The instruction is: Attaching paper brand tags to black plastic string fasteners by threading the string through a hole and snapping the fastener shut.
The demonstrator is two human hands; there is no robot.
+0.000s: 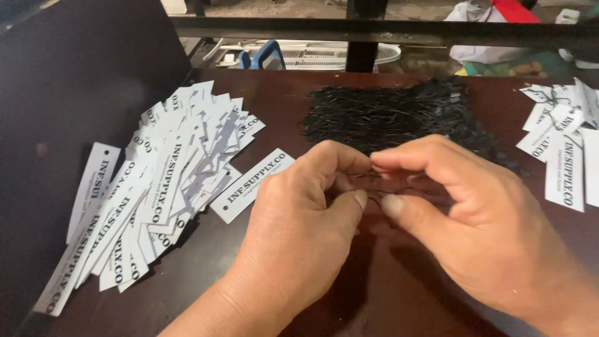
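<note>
Over the middle of the dark brown table (399, 299) your left hand (299, 237) and right hand (480, 218) met, fingertips nearly touching, both pinched shut on one thin black string loop (374, 182) just in front of the heap of black strings (399, 115). You looked to be at the separating step: one loop teased free of the heap, not yet on any tag. Left thumb and forefinger clamped one end, right thumb and forefinger the other, the remaining fingers curled under; both wrists low, palms turned toward each other, forearms coming in from the bottom edge. Nearest tag was the single white card tag (253, 185) just beside your left knuckles, punched hole toward you; the fanned pile of white tags (150, 181) sat further left, and a smaller tag batch (561, 140) at the right edge, some with strings that looked already fitted. Next move, as I judged it, needed the loop kept taut and one end fed through that hole; the string was fine, could slip or snag back into the heap
</note>
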